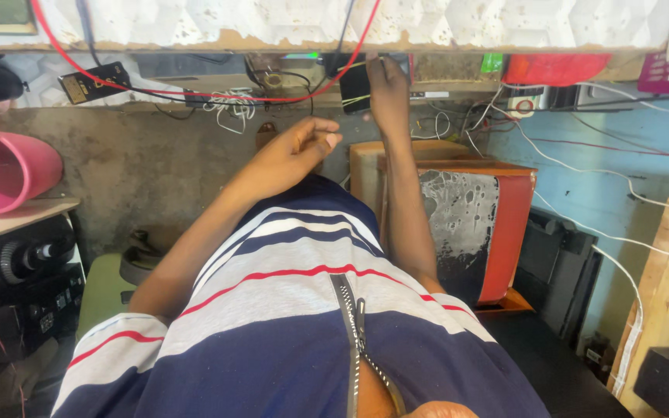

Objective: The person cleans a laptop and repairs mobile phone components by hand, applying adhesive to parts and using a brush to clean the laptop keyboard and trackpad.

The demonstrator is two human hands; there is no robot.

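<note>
My right hand (387, 91) reaches up to the shelf edge and pinches thin pale wires (356, 99) that run by a small black box (354, 87). My left hand (303, 143) hovers lower and to the left, its fingers curled with the thumb against them and nothing visible in it. A red cable (195, 94) sags along the shelf beside the black box. My striped zip shirt (296, 310) fills the lower middle of the view.
A pink bucket (5, 166) sits on a wooden shelf at left, above dark equipment (32, 263). An orange wooden box with a grey panel (466, 224) stands right of my arm. White cables (582, 162) cross the blue wall. A black plug adapter (90, 81) hangs at upper left.
</note>
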